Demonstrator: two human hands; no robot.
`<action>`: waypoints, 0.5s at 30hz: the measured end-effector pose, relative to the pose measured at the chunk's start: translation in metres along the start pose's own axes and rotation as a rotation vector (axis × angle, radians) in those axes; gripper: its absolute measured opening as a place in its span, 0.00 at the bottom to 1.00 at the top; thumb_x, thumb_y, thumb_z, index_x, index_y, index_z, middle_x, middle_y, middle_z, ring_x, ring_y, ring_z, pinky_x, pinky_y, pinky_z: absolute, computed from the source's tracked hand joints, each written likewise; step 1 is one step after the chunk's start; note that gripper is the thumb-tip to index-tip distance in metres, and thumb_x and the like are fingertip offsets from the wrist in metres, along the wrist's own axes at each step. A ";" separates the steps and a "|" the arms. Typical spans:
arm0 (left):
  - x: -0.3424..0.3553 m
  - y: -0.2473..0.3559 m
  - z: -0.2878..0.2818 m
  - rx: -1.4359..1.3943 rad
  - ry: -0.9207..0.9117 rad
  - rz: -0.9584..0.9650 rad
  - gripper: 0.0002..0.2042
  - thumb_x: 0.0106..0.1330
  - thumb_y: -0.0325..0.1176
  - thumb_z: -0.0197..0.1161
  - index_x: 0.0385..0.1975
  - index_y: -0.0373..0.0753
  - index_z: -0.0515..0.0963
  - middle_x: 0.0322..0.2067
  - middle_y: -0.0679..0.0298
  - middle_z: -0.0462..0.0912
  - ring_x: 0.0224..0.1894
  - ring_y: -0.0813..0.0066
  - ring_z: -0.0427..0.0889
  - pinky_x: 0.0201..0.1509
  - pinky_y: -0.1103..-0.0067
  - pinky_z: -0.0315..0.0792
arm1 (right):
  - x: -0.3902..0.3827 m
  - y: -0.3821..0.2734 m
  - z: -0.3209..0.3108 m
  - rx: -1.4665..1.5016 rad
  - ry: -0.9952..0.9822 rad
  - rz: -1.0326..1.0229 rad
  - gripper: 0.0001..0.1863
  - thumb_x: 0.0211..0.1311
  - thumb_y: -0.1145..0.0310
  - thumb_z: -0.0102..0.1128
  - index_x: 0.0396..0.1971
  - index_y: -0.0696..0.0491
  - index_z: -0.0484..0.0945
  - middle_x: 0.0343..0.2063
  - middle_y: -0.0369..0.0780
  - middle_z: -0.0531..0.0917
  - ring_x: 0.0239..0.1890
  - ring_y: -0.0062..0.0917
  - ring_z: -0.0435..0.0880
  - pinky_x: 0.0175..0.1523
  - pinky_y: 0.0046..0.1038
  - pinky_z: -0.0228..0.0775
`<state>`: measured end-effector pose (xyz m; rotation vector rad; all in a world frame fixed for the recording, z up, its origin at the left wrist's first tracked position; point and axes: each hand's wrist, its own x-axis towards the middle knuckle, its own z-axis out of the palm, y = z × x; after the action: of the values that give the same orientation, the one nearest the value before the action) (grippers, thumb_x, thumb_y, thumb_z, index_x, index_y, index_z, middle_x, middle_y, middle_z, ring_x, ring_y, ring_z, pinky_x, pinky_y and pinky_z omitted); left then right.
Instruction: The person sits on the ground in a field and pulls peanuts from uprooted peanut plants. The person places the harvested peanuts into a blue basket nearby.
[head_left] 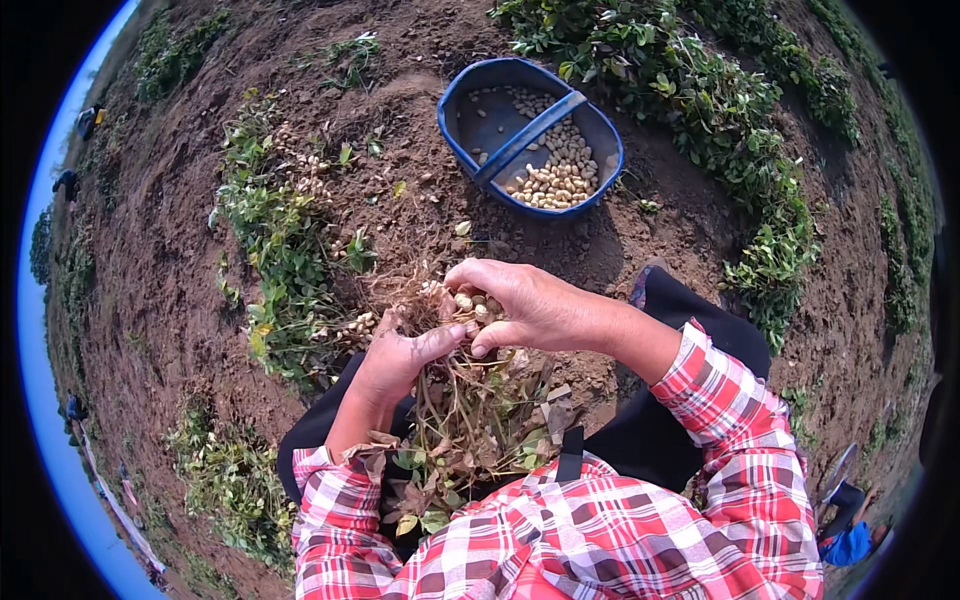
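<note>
An uprooted peanut plant lies across my lap, its leafy stems toward me and its roots pointing away. My left hand is closed round the stems just below the roots. Curled over several pale peanuts at the root end is my right hand, its thumb close to the left thumb. Thin dry roots spread out beyond the left fingers. Ahead, a blue basket with a crosswise handle stands on the soil, with loose peanuts gathered mostly on its right side.
Pulled peanut plants with pods on their roots lie in a row at my left. Another leafy row runs along the right, beyond the basket. Brown, crumbly soil lies between. A person in blue is at the far lower right.
</note>
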<state>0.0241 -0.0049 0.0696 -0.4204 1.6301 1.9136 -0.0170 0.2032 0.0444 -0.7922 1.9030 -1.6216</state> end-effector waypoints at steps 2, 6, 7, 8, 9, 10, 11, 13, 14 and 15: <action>0.003 -0.008 -0.003 0.041 0.019 0.007 0.19 0.56 0.31 0.72 0.47 0.37 0.76 0.40 0.66 0.81 0.40 0.77 0.80 0.46 0.78 0.75 | 0.001 -0.001 -0.006 -0.071 -0.039 0.001 0.25 0.46 0.71 0.73 0.44 0.56 0.71 0.38 0.43 0.76 0.42 0.34 0.78 0.46 0.33 0.72; 0.008 -0.010 -0.004 0.213 -0.014 -0.009 0.16 0.61 0.31 0.67 0.49 0.36 0.76 0.41 0.66 0.82 0.41 0.78 0.79 0.48 0.78 0.74 | 0.004 0.007 -0.012 -0.104 0.008 -0.050 0.21 0.47 0.70 0.73 0.39 0.56 0.71 0.32 0.41 0.76 0.36 0.31 0.78 0.41 0.32 0.70; 0.006 -0.008 -0.002 0.209 0.009 -0.015 0.16 0.62 0.31 0.67 0.49 0.36 0.76 0.41 0.66 0.82 0.41 0.78 0.79 0.48 0.78 0.74 | 0.005 0.008 -0.012 -0.097 0.015 -0.070 0.22 0.47 0.69 0.73 0.39 0.56 0.71 0.32 0.41 0.77 0.37 0.30 0.78 0.41 0.31 0.70; 0.005 -0.006 0.001 0.204 0.025 -0.017 0.16 0.62 0.32 0.67 0.49 0.36 0.76 0.41 0.66 0.82 0.41 0.78 0.79 0.48 0.78 0.74 | 0.005 0.006 -0.012 -0.024 -0.017 -0.001 0.22 0.48 0.69 0.73 0.40 0.57 0.71 0.32 0.40 0.78 0.37 0.28 0.79 0.41 0.30 0.70; 0.005 -0.006 0.003 0.199 0.042 -0.019 0.16 0.62 0.32 0.66 0.48 0.35 0.77 0.41 0.66 0.82 0.41 0.78 0.79 0.48 0.78 0.74 | 0.005 0.004 -0.010 0.050 -0.049 0.068 0.22 0.49 0.69 0.74 0.41 0.57 0.71 0.33 0.40 0.78 0.36 0.26 0.79 0.41 0.30 0.71; 0.006 -0.006 0.002 0.192 0.004 0.007 0.16 0.62 0.33 0.67 0.48 0.35 0.77 0.41 0.66 0.82 0.41 0.78 0.79 0.48 0.78 0.74 | 0.006 0.002 -0.009 0.125 -0.082 0.136 0.22 0.49 0.68 0.74 0.41 0.57 0.71 0.33 0.40 0.79 0.36 0.25 0.79 0.41 0.29 0.71; 0.007 -0.005 0.002 0.199 0.011 -0.002 0.17 0.62 0.33 0.67 0.48 0.35 0.77 0.41 0.65 0.82 0.41 0.78 0.80 0.47 0.78 0.74 | 0.006 0.002 -0.008 0.133 -0.071 0.137 0.22 0.51 0.68 0.73 0.42 0.57 0.71 0.33 0.39 0.79 0.35 0.23 0.79 0.40 0.28 0.71; 0.007 -0.004 0.001 0.212 0.026 -0.020 0.17 0.62 0.34 0.67 0.48 0.35 0.77 0.41 0.65 0.82 0.41 0.78 0.80 0.47 0.78 0.74 | 0.006 0.001 -0.007 0.148 -0.049 0.139 0.21 0.54 0.66 0.71 0.44 0.57 0.71 0.33 0.38 0.79 0.34 0.20 0.78 0.39 0.27 0.71; 0.009 -0.007 -0.001 0.202 0.012 0.007 0.15 0.63 0.34 0.67 0.47 0.35 0.77 0.39 0.65 0.82 0.40 0.79 0.80 0.45 0.79 0.74 | 0.009 0.006 -0.002 0.076 0.061 0.017 0.16 0.61 0.64 0.66 0.40 0.58 0.73 0.28 0.36 0.78 0.30 0.17 0.76 0.35 0.25 0.70; 0.009 -0.008 -0.001 0.190 0.015 -0.004 0.15 0.63 0.34 0.66 0.46 0.35 0.77 0.39 0.66 0.82 0.39 0.79 0.80 0.45 0.79 0.74 | 0.010 0.009 0.000 0.145 0.081 0.089 0.15 0.62 0.63 0.65 0.38 0.58 0.73 0.26 0.35 0.78 0.29 0.17 0.76 0.34 0.24 0.70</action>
<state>0.0225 -0.0032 0.0578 -0.3600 1.7998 1.7361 -0.0246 0.1968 0.0349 -0.5820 1.8234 -1.7374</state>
